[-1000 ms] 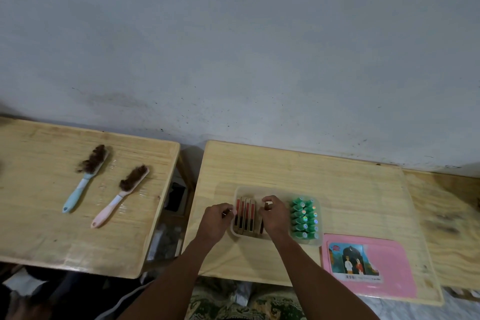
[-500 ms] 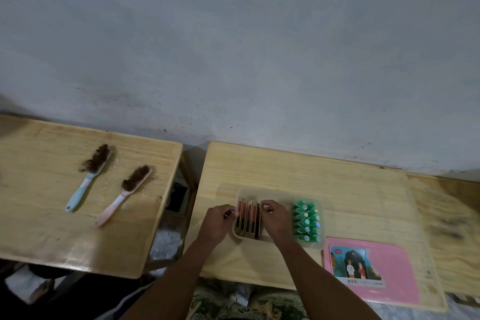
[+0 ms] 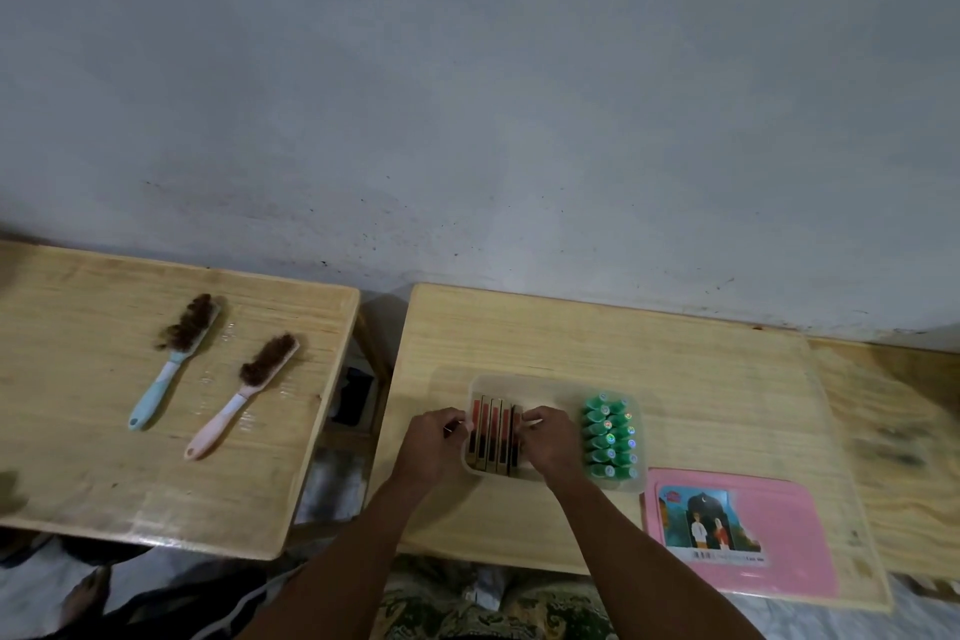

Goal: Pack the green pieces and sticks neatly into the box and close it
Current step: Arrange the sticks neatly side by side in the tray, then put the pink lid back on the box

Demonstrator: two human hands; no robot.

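Observation:
A clear plastic box (image 3: 550,387) sits on the middle wooden table. At its right end the green pieces (image 3: 609,437) stand packed in two rows. At its left end several red-and-black sticks (image 3: 493,434) lie side by side. My left hand (image 3: 434,442) presses against the left side of the stick row with curled fingers. My right hand (image 3: 550,439) presses against the row's right side, so the sticks are squeezed between both hands. The pink lid (image 3: 740,533), with a picture label, lies flat to the box's right.
On the left table (image 3: 78,457) lie a blue-handled brush (image 3: 171,361) and a pink-handled brush (image 3: 241,395). A gap separates the two tables. A third wooden surface (image 3: 904,431) adjoins on the right. A grey wall rises behind.
Both hands stay on the stick row, pushing it slightly tighter together. The camera has shifted a little; box, green pieces and lid have not moved.

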